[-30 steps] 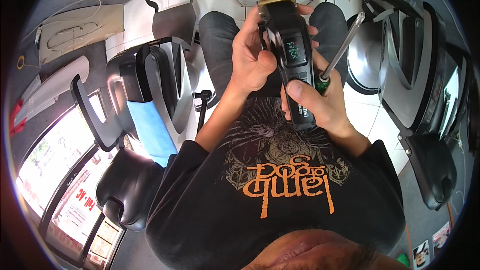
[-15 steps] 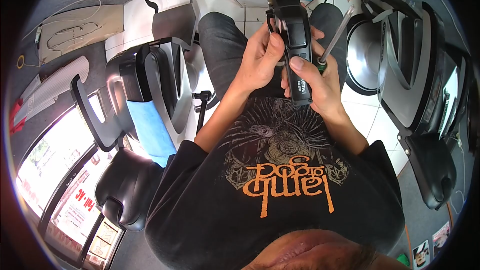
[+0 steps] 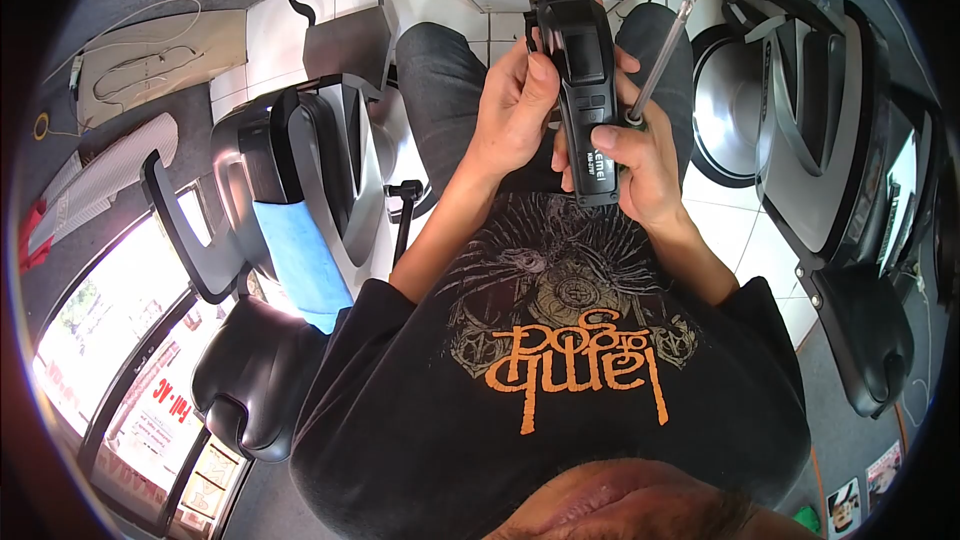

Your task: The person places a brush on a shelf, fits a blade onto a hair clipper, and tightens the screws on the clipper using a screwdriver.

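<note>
We note right hand (image 3: 645, 165) grasping Kemei hair clipper (image 3: 583, 70) plus screwdriver (image 3: 660, 62); left hand (image 3: 512, 120) gripping clipper's side. Clipper before black T-shirt (image 3: 570, 340). Step, we judge: inspecting clipper; screwdriver use would need firm left-hand hold. Barber chair (image 3: 265, 165) leftward.

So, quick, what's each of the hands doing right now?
Left hand: partly closed, holding the Kemei hair clipper by its side.
Right hand: closed, holding the clipper's lower body and a screwdriver.
</note>
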{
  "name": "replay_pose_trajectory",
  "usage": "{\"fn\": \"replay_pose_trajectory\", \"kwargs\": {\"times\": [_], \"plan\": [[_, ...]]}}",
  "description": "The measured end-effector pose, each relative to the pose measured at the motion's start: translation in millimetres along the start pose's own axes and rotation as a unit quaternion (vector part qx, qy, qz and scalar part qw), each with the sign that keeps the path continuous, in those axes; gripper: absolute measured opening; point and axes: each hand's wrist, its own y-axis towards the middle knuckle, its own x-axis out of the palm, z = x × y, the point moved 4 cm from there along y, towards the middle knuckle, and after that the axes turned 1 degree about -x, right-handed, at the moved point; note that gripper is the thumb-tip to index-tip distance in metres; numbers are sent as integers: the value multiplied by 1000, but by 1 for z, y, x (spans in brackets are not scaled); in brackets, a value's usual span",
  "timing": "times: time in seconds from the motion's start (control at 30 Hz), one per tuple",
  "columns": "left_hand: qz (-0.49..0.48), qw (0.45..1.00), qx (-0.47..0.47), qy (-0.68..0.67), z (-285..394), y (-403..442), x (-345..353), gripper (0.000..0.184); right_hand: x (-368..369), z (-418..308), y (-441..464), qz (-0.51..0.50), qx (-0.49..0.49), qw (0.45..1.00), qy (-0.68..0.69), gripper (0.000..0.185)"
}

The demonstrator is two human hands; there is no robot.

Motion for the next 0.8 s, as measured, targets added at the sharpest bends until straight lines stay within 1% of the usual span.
{"fn": "replay_pose_trajectory", "kwargs": {"times": [0.07, 0.17, 0.2, 0.3, 0.33, 0.43, 0.47, 0.57, 0.67, 0.8], "plan": [[-10, 1000, -20, 1, 2, -1, -2, 106, 1, -2, -1, -22, 4, 1000, -22, 70], [-6, 1000, 9, -21, 7, 2, 3, 110, 3, 0, -5, -28, -52, 994, -96, 73], [-27, 1000, 3, 1, 9, 2, 3, 115, 5, 0, -6, -29, -55, 994, -85, 75], [32, 991, 9, -133, 14, 7, 10, 117, 12, -4, -11, -39, -52, 995, -76, 81], [36, 985, -7, -168, 16, 8, 9, 112, 15, -6, -13, -40, -46, 996, -72, 83], [-33, 981, -26, -191, 15, 11, -2, 102, 21, -11, -18, -52, -26, 997, -58, 88], [-30, 971, -14, -236, 12, 13, -2, 96, 24, -13, -19, -48, -25, 997, -50, 90], [-81, 960, 2, -270, 13, 17, -9, 96, 26, -14, -23, -63, -1, 998, -29, 90], [-67, 951, 16, -302, 11, 17, -13, 100, 29, -17, -23, -65, 6, 998, -23, 89], [-59, 972, 37, -223, 15, 13, -18, 103, 27, -17, -25, -81, 28, 996, -22, 86]]}}
